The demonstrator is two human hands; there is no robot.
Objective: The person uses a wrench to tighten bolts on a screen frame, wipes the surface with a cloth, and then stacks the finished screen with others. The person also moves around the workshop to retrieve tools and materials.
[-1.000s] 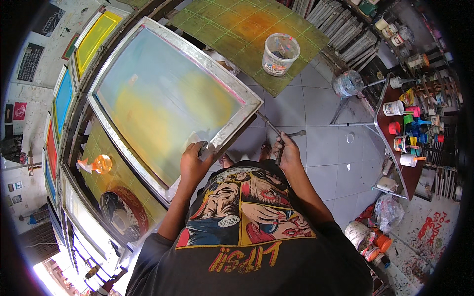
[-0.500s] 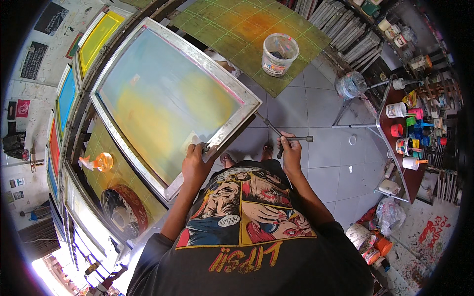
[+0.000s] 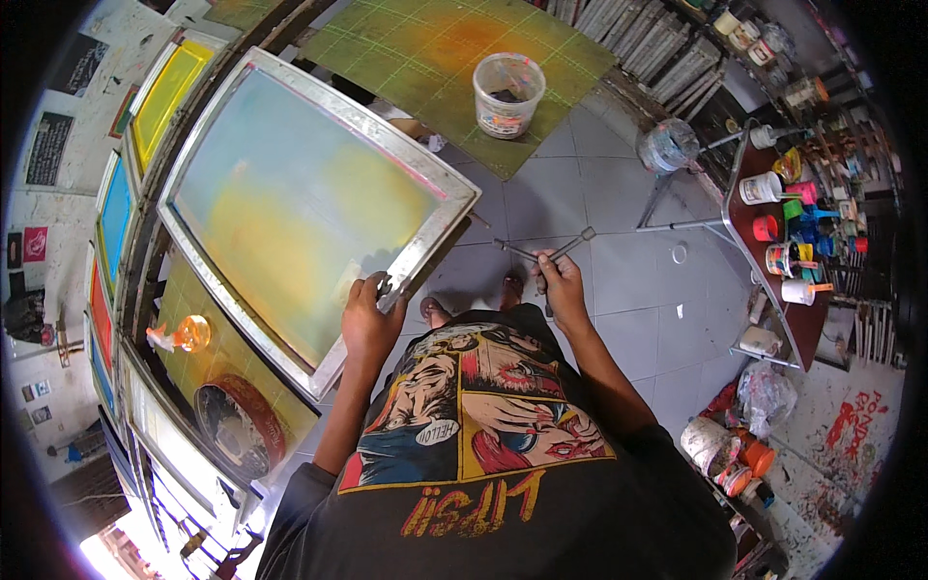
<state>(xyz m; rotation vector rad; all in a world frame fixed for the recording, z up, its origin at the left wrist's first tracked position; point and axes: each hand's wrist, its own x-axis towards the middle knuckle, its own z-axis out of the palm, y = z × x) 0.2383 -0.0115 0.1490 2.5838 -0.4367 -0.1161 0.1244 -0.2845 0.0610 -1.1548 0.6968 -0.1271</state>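
A silver-edged printing screen (image 3: 319, 379) with blue-yellow stained mesh lies tilted in front of me on the left. My left hand (image 3: 370, 324) is closed on its near edge, fingertips over the rim beside a small dark metal piece. In my right hand (image 3: 563, 288) is a three-armed socket wrench (image 3: 572, 245), gripped near its middle. Two arms spread away from me, and the third is mostly hidden by the hand. The wrench is apart from the screen's right corner, where a short bolt (image 3: 479, 221) sticks out.
A green gridded board (image 3: 387, 48) bears a stained plastic tub (image 3: 507, 97). Nearer left are an orange spray bottle (image 3: 193, 333) and a roll of tape (image 3: 242, 420). Coloured screens (image 3: 172, 97) line the left. A small table (image 3: 802, 333) with paint pots stands right.
The wrench has come away from the screen's right corner and turned in my right hand. My left hand stays on the screen's edge. The whole view has shifted slightly.
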